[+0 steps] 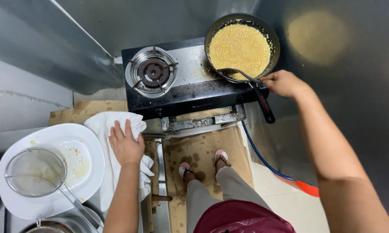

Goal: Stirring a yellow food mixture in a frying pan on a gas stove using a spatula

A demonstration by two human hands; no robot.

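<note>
My right hand (283,83) grips the handle of a metal spoon (236,73) whose bowl dips into the near edge of a dark frying pan (211,32) full of yellow grainy batter (239,47). The pan sits on the right burner of a black two-burner gas stove (190,92), its black handle (263,103) pointing toward me. My left hand (126,144) lies flat, fingers spread, on a white cloth (103,125) on the counter to the stove's left.
The stove's left burner (153,72) is bare. A white plate (84,142) holds a wire mesh strainer (34,172). Brown cardboard (203,149) covers the floor under my sandalled feet. A blue hose (263,159) runs right. Metal sheet walls surround the stove.
</note>
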